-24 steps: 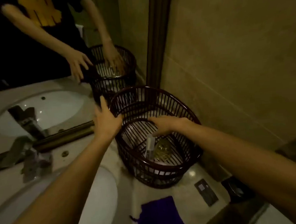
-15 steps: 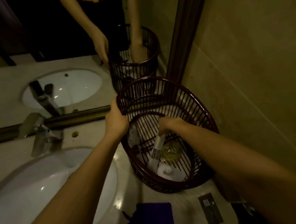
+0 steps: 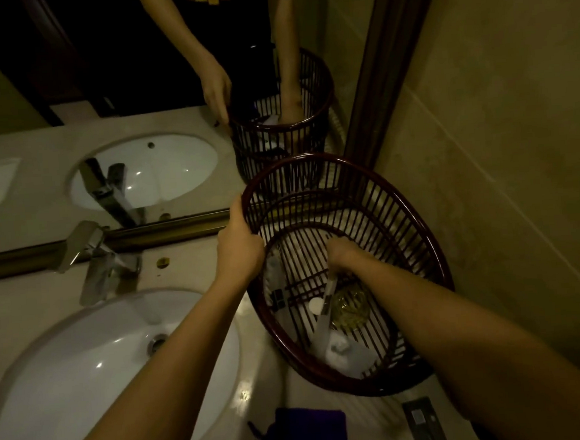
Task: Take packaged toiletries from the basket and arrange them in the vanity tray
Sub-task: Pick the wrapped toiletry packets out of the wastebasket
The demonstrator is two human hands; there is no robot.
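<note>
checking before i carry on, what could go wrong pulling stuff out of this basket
The right hand pinches only the top end of the long packet, so it may slip or snag on the slats. The basket is tilted, steadied only by the left hand, and sits beside the sink; loose items could spill.

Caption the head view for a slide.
Left hand steadies the dark slatted basket by its rim while the right hand grips a long clear packet inside.
</note>
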